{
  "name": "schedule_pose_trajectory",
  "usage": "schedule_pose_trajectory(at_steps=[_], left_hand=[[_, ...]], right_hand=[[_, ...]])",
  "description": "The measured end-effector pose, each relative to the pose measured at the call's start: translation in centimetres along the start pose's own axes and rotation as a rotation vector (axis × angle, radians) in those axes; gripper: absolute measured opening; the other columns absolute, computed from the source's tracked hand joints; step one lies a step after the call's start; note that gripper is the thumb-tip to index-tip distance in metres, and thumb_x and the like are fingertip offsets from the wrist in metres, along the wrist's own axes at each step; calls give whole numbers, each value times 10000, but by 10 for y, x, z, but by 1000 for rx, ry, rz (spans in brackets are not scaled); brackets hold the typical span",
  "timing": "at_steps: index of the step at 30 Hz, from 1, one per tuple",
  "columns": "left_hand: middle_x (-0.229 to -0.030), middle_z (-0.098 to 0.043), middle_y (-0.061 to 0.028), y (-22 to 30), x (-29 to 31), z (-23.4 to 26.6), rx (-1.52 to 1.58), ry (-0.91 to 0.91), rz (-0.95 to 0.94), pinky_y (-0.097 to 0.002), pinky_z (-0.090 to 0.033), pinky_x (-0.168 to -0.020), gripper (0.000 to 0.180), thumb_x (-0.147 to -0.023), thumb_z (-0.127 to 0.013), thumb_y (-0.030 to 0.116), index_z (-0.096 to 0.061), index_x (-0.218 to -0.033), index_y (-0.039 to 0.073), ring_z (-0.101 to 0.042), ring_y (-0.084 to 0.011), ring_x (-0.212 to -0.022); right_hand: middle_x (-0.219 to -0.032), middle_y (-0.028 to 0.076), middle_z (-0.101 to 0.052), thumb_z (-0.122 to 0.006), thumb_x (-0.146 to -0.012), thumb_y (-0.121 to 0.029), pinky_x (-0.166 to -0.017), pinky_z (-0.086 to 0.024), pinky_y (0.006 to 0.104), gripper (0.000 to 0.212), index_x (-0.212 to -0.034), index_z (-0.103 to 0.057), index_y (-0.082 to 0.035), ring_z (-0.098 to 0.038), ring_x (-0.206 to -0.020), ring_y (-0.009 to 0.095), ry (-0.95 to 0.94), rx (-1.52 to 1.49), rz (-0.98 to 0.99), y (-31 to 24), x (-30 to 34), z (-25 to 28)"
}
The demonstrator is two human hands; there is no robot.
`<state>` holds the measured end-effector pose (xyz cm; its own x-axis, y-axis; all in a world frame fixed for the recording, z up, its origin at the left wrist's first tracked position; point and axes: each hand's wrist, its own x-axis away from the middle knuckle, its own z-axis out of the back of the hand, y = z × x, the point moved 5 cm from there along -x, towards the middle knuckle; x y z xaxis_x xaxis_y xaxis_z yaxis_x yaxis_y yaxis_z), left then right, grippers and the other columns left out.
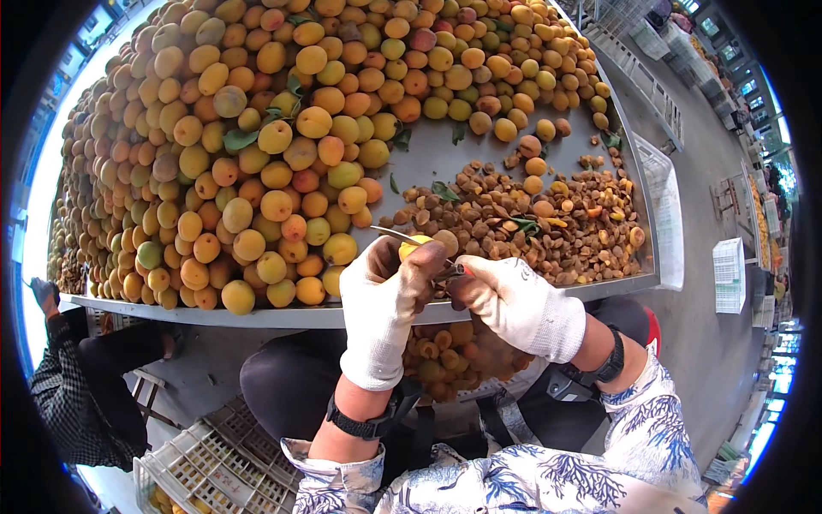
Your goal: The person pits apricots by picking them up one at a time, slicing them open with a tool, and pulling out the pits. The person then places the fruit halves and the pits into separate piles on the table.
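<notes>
Gloved in white with brown-stained fingers, my left hand [385,295] is closed around a yellow apricot [413,248] just above the near edge of the metal table. My right hand [518,300], gloved alike, is closed at the apricot's side. It pinches a thin metal tool whose handle end is mostly hidden by the fingers. A thin curved metal blade [394,234] lies across the top of the apricot. Behind my hands spreads a heap of brown apricot pits [505,210]. Below them, under the table edge, is a pile of opened apricots [454,355].
Whole apricots [274,137] cover the table's left and far side. The raised metal rim [317,318] runs in front of me. White crates stand at lower left [223,463] and right [729,274]. Another person's checked sleeve [64,385] shows at far left.
</notes>
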<state>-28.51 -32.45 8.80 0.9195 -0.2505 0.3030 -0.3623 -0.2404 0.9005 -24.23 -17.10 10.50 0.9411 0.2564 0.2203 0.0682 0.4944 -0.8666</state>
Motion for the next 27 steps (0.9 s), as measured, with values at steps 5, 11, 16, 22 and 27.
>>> schedule_pose_trajectory(at_steps=[5, 11, 16, 22, 27], left_hand=[[-726, -618, -10, -5, -5, 4, 131, 178, 26, -196, -364, -464, 350, -968, -662, 359, -639, -994, 11, -511, -49, -534], [-691, -605, 5, -14, -7, 5, 129, 170, 9, -198, -335, -438, 447, -983, -605, 462, -643, -980, 17, -476, -47, -507], [-596, -525, 34, 1, -1, 8, 107, 145, 97, -202, -284, -426, 380, -963, -643, 393, -659, -927, 15, -415, -35, -462], [-581, -513, 43, 18, 3, 10, 24, 107, 62, -202, -278, -423, 233, -900, -702, 233, -688, -874, 2, -404, -30, -449], [-661, -548, 42, 14, 6, 5, 10, 54, 87, -196, -307, -459, 220, -894, -710, 224, -698, -894, 5, -432, -17, -507]], right_hand=[[-878, 189, -692, -541, -1011, -207, -682, -528, 433, 222, -1058, -588, 5, -673, -812, 385, 94, 87, 62, 3, 6, -8], [-866, 227, -662, -539, -1010, -198, -654, -513, 452, 190, -1040, -564, -12, -649, -798, 417, 111, 103, 16, -8, -1, -12], [-874, 194, -685, -546, -1021, -209, -684, -519, 408, 238, -1129, -593, -2, -676, -804, 358, 204, 16, 133, -12, -6, -18], [-820, 20, -633, -558, -1014, -431, -565, -458, 277, 407, -1084, -625, -36, -584, -682, 117, -124, -686, -119, -4, -4, -33], [-714, -40, -530, -564, -972, -566, -429, -289, 188, 486, -1062, -638, -94, -425, -498, 25, -268, -912, -265, 7, -2, -39]])
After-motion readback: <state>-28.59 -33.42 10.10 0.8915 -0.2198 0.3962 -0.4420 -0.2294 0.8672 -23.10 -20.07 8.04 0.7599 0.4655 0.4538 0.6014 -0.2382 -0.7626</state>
